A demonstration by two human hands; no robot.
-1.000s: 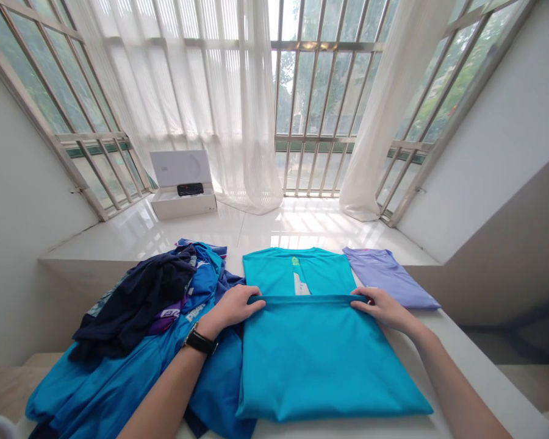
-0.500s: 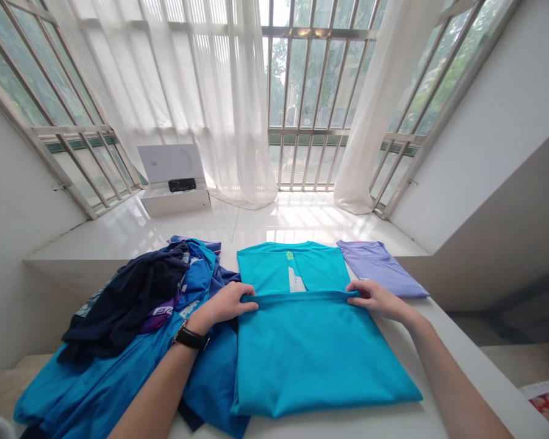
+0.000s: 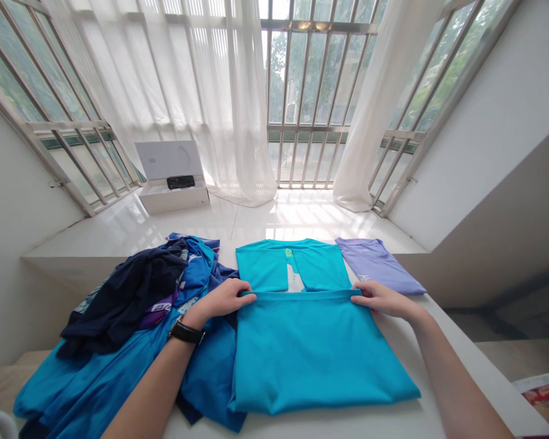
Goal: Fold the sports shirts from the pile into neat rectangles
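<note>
A teal T-shirt (image 3: 320,353) lies partly folded on the white surface, its lower part doubled up over the middle. My left hand (image 3: 224,299) pinches the left end of the folded edge, thumb on top. At the right end of that same edge, my right hand (image 3: 384,299) is closed on the fabric too. Beyond the edge the shirt's neck part lies flat, with a small green mark and a pale strip between the two inward-folded sides. A black watch (image 3: 186,332) is on my left wrist.
Left of the shirt is a loose heap of blue and navy clothes (image 3: 128,299). A folded lavender shirt (image 3: 379,265) lies at the right. An open white box (image 3: 174,198) with a black device (image 3: 181,182) stands on the sill by the curtains (image 3: 238,122) and barred window.
The folded edge is now straighter and tauter between my hands. My right hand has shifted slightly right along with its corner. The view has tilted a little.
</note>
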